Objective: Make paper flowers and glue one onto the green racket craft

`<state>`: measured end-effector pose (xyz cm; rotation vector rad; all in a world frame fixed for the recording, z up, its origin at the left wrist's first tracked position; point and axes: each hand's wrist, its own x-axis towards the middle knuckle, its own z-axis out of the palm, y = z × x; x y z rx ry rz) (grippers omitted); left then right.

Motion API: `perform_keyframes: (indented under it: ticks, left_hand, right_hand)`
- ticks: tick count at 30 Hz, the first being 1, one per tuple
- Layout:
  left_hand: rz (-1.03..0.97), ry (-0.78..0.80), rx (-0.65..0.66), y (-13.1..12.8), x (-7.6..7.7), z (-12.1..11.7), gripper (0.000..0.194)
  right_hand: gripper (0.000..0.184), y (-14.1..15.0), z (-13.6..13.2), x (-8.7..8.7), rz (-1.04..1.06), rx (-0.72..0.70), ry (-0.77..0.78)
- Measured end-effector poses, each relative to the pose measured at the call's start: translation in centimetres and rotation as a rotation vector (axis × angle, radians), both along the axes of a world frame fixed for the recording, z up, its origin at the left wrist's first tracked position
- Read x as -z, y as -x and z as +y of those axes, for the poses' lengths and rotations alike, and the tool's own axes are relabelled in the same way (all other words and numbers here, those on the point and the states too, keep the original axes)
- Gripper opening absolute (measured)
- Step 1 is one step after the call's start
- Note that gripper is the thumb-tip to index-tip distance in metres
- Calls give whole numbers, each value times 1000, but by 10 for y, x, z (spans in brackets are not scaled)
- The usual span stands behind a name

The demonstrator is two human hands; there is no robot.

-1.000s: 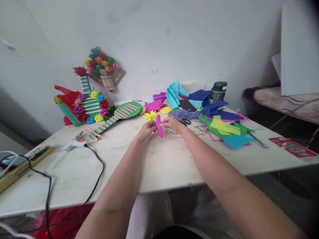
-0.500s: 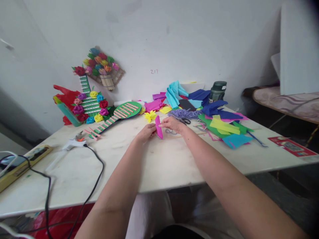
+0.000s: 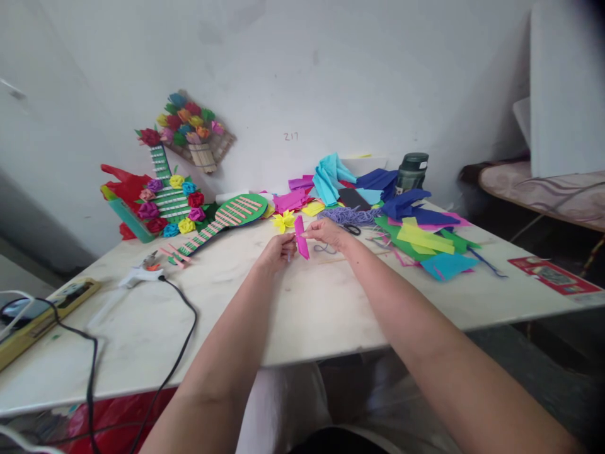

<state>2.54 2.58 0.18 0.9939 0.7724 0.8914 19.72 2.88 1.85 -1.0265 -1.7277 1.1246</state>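
Observation:
A narrow folded strip of bright pink crepe paper stands between my hands over the middle of the table. My left hand pinches its left side, fingers curled. From the right, my right hand grips the same paper between thumb and forefinger. A short piece of purple yarn lies under my right hand, near a thin stick on the tabletop. Just beyond the paper sits a yellow paper flower. Black-handled scissors lie behind my right hand, partly covered by it.
Purple yarn, coloured paper sheets and a dark bottle lie to the right and back. A green guitar-shaped craft, a flower-decked one and a glue gun with a black cord are left.
The pink paper and both hands have shifted up very slightly. My left fingers have curled a little under the paper's edge, and both hands keep their hold.

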Motion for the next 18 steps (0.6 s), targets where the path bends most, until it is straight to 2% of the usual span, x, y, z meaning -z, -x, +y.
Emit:
perform_keyframes:
  ticks: [3,9,18]
  left_hand:
    - [-8,22,61,4,-3,0,23]
    - [111,-165,3,9,-3,-8,28]
    - [94,-189,10,14,0,-5,28]
  right_hand:
    - [36,0,3,3,-23,3,-10]
    - [30,2,8,9,-14,5,-27]
    - [17,-1,-4,-4,87,-81,80]
